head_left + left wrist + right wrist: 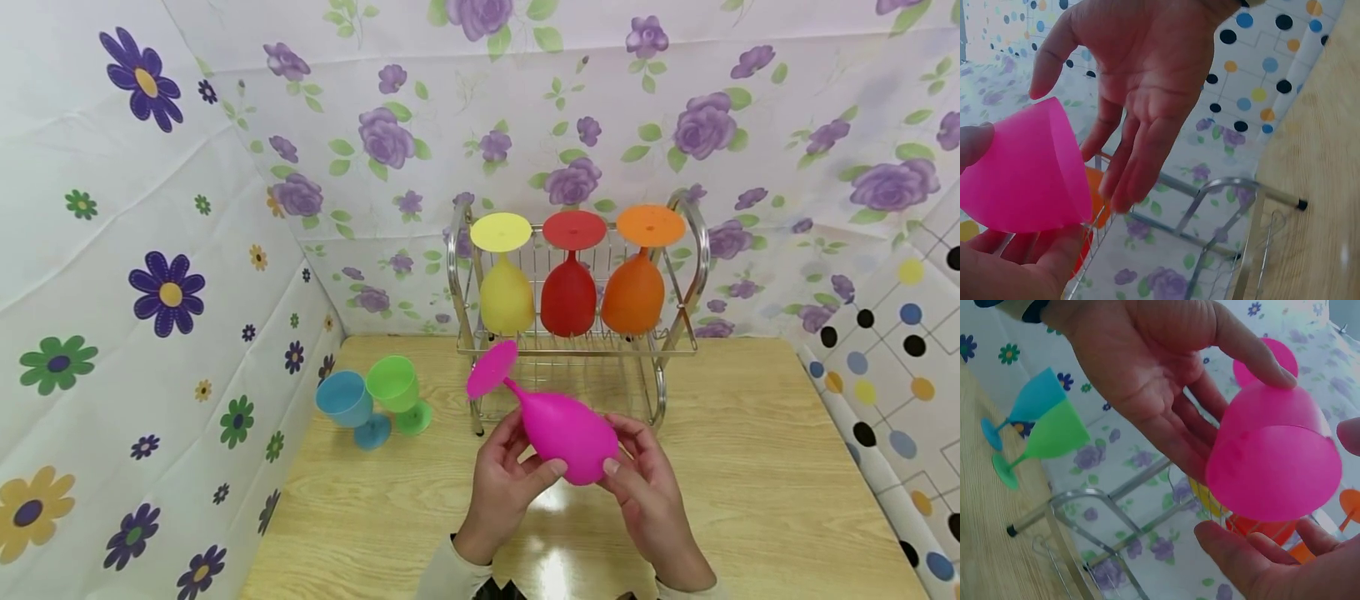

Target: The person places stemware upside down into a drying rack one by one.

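A bright pink goblet (pixel 570 433) is tilted in front of my chest, its round foot toward upper left and its rim toward lower right. My left hand (pixel 506 483) grips the bowl, thumb on the near side and fingers behind and beneath it. At the rim end is my right hand (pixel 648 496), its thumb and loosely extended fingers spread on either side of the rim. In the left wrist view the right hand (pixel 1147 87) appears with its fingertips close to the rim. The bowl (pixel 1272 475) shows its mouth in the right wrist view.
A two-tier metal dish rack (pixel 577 346) stands against the back wall. Yellow (pixel 507 296), red (pixel 568 296) and orange (pixel 633 296) goblets sit upside down on its upper tier. Blue (pixel 345 400) and green (pixel 393 383) goblets stand upright on the wooden table (pixel 750 467) at left.
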### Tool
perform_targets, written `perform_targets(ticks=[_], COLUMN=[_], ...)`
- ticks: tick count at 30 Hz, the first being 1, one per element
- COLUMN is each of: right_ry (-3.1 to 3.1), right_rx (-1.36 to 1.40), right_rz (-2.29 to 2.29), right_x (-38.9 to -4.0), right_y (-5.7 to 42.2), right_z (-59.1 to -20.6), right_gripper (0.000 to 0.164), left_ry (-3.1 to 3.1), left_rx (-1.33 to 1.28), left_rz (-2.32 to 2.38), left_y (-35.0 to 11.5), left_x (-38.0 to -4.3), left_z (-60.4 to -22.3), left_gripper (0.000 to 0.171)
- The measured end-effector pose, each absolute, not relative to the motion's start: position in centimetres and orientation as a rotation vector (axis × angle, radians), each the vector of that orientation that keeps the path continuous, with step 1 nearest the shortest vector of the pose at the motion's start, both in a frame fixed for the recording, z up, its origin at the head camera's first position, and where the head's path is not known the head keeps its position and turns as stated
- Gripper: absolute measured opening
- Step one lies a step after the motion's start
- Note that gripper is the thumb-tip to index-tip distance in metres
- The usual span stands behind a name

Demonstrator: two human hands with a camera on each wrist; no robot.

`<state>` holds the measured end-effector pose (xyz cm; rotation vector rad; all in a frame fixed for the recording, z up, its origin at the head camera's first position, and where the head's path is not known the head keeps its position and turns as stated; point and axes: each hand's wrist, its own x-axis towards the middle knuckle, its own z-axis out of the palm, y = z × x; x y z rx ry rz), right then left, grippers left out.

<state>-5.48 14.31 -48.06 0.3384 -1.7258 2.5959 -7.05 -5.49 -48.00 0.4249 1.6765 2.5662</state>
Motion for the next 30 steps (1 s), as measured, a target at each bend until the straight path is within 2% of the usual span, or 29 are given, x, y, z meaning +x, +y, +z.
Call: perform_targets(ticks=[14, 23, 30], right_ry=[-1.877, -2.048, -2.092], right_rx=[-0.186, -0.282, -0.330], right_rz=[2.272, 1.932, 1.839], right_x=[-8.9, -11.1, -12.2], right_y=[17.9, 19.6, 20.6], right_z=[-49.5, -51.5, -52.4], right_gripper=[0.040, 0.041, 0.042], left_ry=[2.243, 2.384, 2.411], left_rx=[0.469, 0.543, 0.510], left_rz=[2.218, 2.079, 2.011], left_y=[-5.6, -5.3, -5.0], left_x=[-9.4, -11.0, -11.7], left_z=[-50.2, -51.8, -52.6], left_gripper=[0.071, 0.074, 0.077])
